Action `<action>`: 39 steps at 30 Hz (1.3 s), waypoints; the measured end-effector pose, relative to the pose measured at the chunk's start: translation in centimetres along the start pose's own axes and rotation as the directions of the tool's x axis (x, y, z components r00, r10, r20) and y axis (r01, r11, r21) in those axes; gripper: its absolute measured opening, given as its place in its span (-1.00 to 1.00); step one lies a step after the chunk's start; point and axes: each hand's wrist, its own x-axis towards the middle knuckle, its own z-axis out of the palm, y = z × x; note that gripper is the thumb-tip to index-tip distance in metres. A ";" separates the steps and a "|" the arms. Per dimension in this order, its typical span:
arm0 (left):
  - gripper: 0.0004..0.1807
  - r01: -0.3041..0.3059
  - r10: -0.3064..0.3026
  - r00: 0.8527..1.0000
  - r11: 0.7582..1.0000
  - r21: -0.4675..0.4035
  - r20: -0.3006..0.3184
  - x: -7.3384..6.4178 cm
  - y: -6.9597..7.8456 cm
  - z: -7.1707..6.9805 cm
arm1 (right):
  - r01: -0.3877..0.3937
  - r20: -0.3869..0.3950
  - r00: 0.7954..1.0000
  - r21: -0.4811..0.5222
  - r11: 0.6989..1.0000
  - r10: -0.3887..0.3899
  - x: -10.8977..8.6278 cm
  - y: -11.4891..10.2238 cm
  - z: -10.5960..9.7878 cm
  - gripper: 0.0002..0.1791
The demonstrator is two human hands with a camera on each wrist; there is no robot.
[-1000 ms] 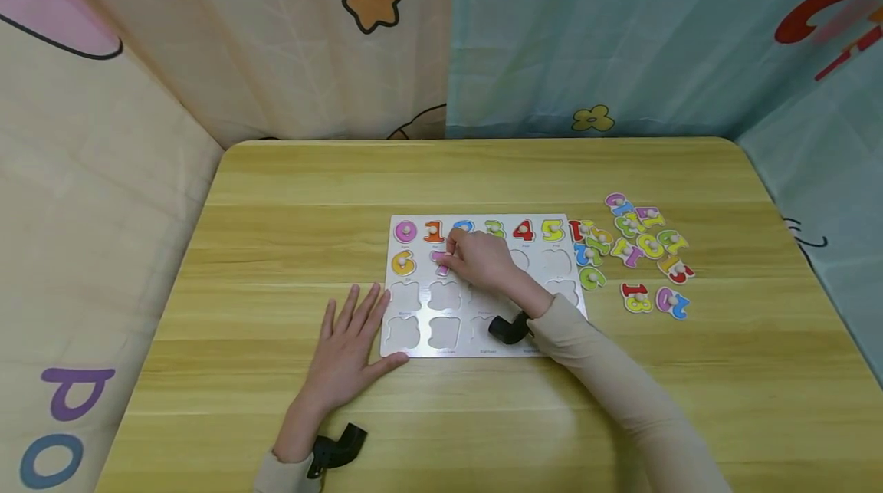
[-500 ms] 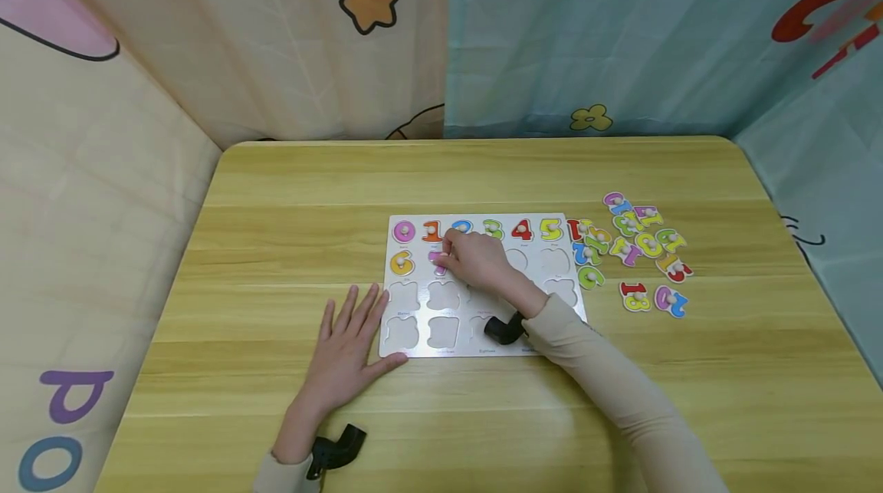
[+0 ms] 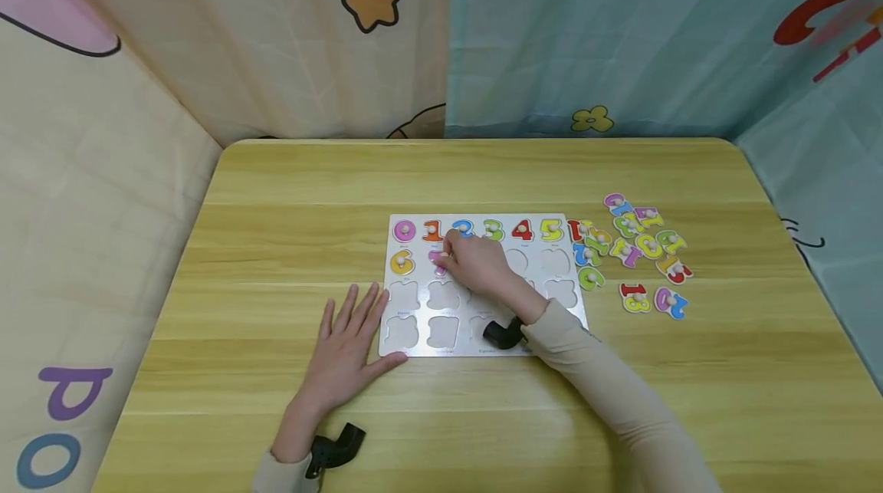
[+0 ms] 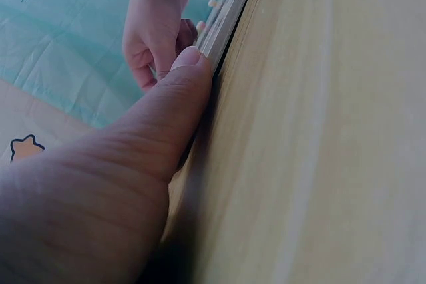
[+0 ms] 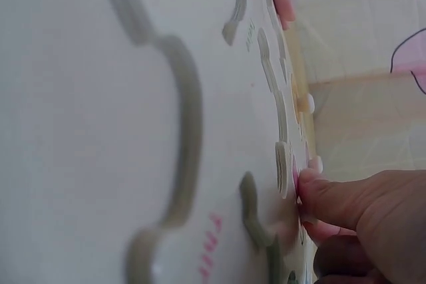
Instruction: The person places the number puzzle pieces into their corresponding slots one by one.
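Right hand [image 3: 479,263] pinching purple seven [image 3: 434,255], partly hidden; left hand [image 3: 348,359] spread, touching board [image 3: 423,322]

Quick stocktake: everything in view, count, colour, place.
Table: 1, light wood, foreground
Puzzle board: 1, white, on table
Seated pieces: 7, multicoloured, board's top two rows
Pink piece: 1, pink, second row, partly hidden
Loose pieces: over ten, multicoloured, right of board
Backdrop cloth: count unclear, cream and teal, behind table
Sleeves: 2, beige, lower frame
Wrist devices: 2, black, by sleeves
Left hand: 1, bare, at board's near-left corner
Right hand: 1, bare, at pink piece
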 end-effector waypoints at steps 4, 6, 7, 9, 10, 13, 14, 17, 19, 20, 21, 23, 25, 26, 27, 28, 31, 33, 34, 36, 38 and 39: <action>0.01 -0.002 0.002 1.000 1.000 0.002 -0.002 0.1 0.0 0.0 | 0.031 -0.018 0.999 -0.020 0.999 -0.031 -0.3 0.2 -0.1 -0.70; 0.01 -0.004 0.004 1.000 1.000 -0.002 -0.005 0.1 0.1 0.0 | 0.043 -0.021 0.999 -0.015 0.999 -0.043 -0.6 0.3 -0.3 -0.73; 0.01 -0.004 0.004 1.000 1.000 -0.004 -0.005 0.1 0.1 0.0 | 0.045 -0.021 0.999 -0.004 0.999 -0.045 -0.8 0.4 -0.4 -0.73; 0.01 -0.004 0.004 1.000 1.000 -0.007 -0.009 0.1 0.2 -0.1 | 0.043 -0.027 0.999 0.023 0.999 -0.042 -1.2 0.7 -0.8 -0.73; 0.02 -0.002 0.002 1.000 1.000 -0.007 -0.009 0.1 0.2 -0.1 | 0.036 -0.033 0.999 0.039 0.999 -0.035 -1.4 0.8 -1.0 -0.71; 0.02 0.002 -0.003 1.000 1.000 -0.006 -0.011 0.1 0.2 -0.1 | 0.007 -0.066 0.998 0.085 0.996 -0.001 -2.3 1.6 -1.6 -0.70; 0.02 0.004 -0.004 1.000 1.000 -0.006 -0.012 0.1 0.2 -0.2 | -0.003 -0.087 0.996 0.094 0.996 0.012 -2.6 2.0 -1.8 -0.69; 0.02 0.006 -0.006 1.000 1.000 -0.008 -0.009 0.1 0.2 -0.2 | -0.027 -0.157 0.987 0.117 0.993 0.046 -4.0 3.7 -2.5 -0.70; 0.02 0.007 -0.007 1.000 1.000 -0.006 -0.005 0.0 0.2 -0.2 | -0.038 -0.212 0.975 0.126 0.991 0.064 -5.0 5.2 -2.9 -0.70; 0.02 0.008 -0.008 1.000 1.000 -0.006 -0.003 0.0 0.2 -0.2 | -0.045 -0.235 0.969 0.133 0.990 0.075 -5.5 6.0 -3.1 -0.70; 0.02 0.010 -0.010 1.000 1.000 -0.004 0.000 0.0 0.2 -0.2 | -0.055 -0.250 0.964 0.139 0.989 0.089 -6.0 6.9 -3.4 -0.70; 0.02 0.011 -0.011 1.000 1.000 -0.002 0.004 0.0 0.2 -0.2 | -0.076 -0.281 0.952 0.152 0.985 0.117 -7.0 8.5 -3.8 -0.69; 0.03 0.014 -0.014 1.000 1.000 -0.001 0.007 0.0 0.1 -0.2 | -0.100 -0.305 0.941 0.165 0.981 0.147 -7.8 10.0 -4.3 -0.68; 0.03 0.015 -0.015 1.000 1.000 -0.004 0.007 0.0 0.1 -0.2 | -0.111 -0.317 0.935 0.165 0.980 0.159 -8.1 10.8 -4.6 -0.68; 0.03 0.016 -0.016 1.000 1.000 -0.005 0.009 -0.1 0.1 -0.2 | -0.121 -0.333 0.928 0.162 0.979 0.169 -8.5 11.5 -4.8 -0.67; 0.03 0.016 -0.016 1.000 1.000 -0.006 0.009 -0.1 0.1 -0.2 | -0.131 -0.348 0.920 0.160 0.978 0.180 -8.8 12.2 -5.1 -0.67; 0.02 0.018 -0.018 1.000 1.000 -0.008 0.013 -0.1 0.2 -0.3 | -0.157 -0.385 0.901 0.140 0.978 0.200 -9.8 13.8 -5.9 -0.67; 0.02 0.020 -0.020 1.000 1.000 -0.007 0.021 -0.1 0.2 -0.3 | -0.183 -0.390 0.894 0.132 0.974 0.221 -10.5 14.5 -6.4 -0.67; 0.02 0.021 -0.021 1.000 1.000 -0.010 0.024 -0.1 0.2 -0.3 | -0.194 -0.386 0.893 0.135 0.972 0.232 -10.8 14.8 -6.6 -0.67; 0.02 0.021 -0.021 0.999 1.000 -0.013 0.029 0.0 0.3 -0.3 | -0.223 -0.376 0.889 0.140 0.965 0.260 -11.3 15.4 -7.0 -0.66; 0.02 0.021 -0.020 0.999 1.000 -0.017 0.035 0.0 0.3 -0.3 | -0.252 -0.363 0.885 0.155 0.955 0.292 -11.7 15.9 -7.3 -0.63; 0.02 0.019 -0.018 0.999 1.000 -0.022 0.035 0.1 0.3 -0.3 | -0.262 -0.359 0.883 0.162 0.951 0.304 -12.0 16.3 -7.5 -0.63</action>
